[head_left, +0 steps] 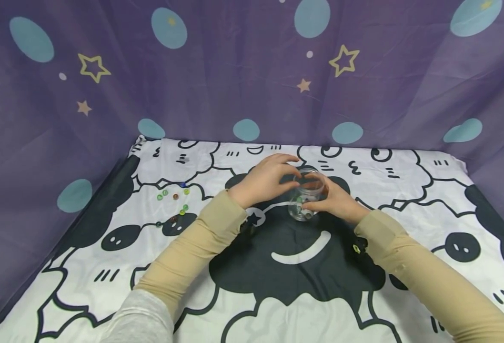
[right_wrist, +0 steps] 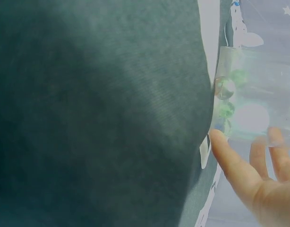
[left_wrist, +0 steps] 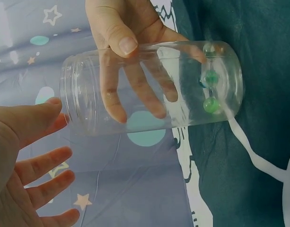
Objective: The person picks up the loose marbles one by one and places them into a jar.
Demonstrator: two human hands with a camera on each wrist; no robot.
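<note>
A clear jar (head_left: 304, 196) stands on the dark part of the cloth, with several marbles (left_wrist: 211, 105) at its bottom, mostly green. My right hand (head_left: 339, 202) grips the jar from the right, thumb on the near side and fingers round the far side. At the jar's open mouth is my left hand (head_left: 271, 178), thumb and index finger right beside the rim. Its other fingers (left_wrist: 50, 187) are spread and lightly bent, and nothing shows between them. In the right wrist view, the marbles and the fingers round the jar are seen from the side.
Several loose marbles (head_left: 175, 196) in green, brown, yellow and blue lie on the cloth to the left, beyond my left forearm. A white cloth (head_left: 243, 328) with black cartoon drawings covers the table. Purple curtains (head_left: 235, 71) rise behind it and at both sides.
</note>
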